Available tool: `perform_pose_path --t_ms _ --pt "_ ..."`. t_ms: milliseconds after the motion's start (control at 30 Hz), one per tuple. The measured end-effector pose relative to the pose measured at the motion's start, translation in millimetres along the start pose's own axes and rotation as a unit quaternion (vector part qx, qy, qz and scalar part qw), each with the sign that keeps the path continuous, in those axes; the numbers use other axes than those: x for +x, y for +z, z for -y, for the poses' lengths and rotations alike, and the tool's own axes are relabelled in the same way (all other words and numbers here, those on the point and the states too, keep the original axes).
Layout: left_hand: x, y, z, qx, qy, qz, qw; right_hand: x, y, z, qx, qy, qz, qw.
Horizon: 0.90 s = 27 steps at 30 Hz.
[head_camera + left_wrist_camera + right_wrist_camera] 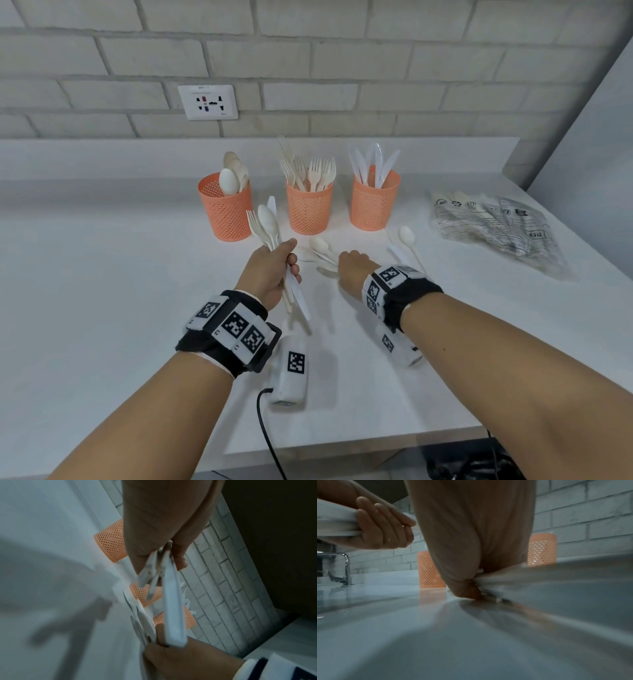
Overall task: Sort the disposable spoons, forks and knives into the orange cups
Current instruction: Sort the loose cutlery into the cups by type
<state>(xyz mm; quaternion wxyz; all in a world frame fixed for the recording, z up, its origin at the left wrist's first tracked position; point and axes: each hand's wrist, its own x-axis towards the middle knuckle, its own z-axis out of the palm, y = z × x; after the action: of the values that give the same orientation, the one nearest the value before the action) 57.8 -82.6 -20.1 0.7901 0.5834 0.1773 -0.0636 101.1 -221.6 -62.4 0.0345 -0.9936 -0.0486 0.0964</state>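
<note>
1. Left hand (274, 270) grips a mixed bundle (269, 222) upright, heads toward the cups (309, 209).
2. Right hand (352, 270) pinches the loose spoons (320, 250) on the counter (120, 274), handles running right, nearer it.

Perforated orange plastic mesh cups (226, 212), matt. Pale smooth plastic cutlery (269, 222), faintly glossy. Smooth white countertop (102, 274) with soft sheen. Crinkled clear plastic wrapper (496, 226), shiny. Rough painted brick wall (308, 61). Polished chrome tap (342, 566).
</note>
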Motion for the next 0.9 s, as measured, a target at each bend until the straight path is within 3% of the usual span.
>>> perform_pose_path --t_ms 167,333,433,667,800,900 --pt "4.2 2.1 2.5 0.001 0.006 -0.006 1.0 -1.8 -4.4 -0.8 -0.002 0.003 0.028 1.0" --pt "8.4 3.4 6.6 0.001 0.012 -0.012 1.0 -12.4 -25.3 -4.8 0.025 -0.04 0.063 0.997" --pt "10.7 4.0 7.8 -0.02 0.025 -0.025 0.999 -16.2 -38.4 -11.0 0.093 -0.063 0.083 0.99" --pt "12.3 17.9 6.2 -0.027 0.103 -0.019 0.994 -13.9 -61.8 -11.9 0.303 -0.137 -0.042 0.942" --pt "12.4 38.8 3.1 -0.017 0.14 0.034 0.989 -18.3 -63.4 7.5 0.35 -0.154 -0.088 0.92" --pt "17.2 47.4 -2.8 -0.06 0.121 0.051 0.99 -19.7 -61.7 18.5 0.359 -0.161 -0.097 0.914"
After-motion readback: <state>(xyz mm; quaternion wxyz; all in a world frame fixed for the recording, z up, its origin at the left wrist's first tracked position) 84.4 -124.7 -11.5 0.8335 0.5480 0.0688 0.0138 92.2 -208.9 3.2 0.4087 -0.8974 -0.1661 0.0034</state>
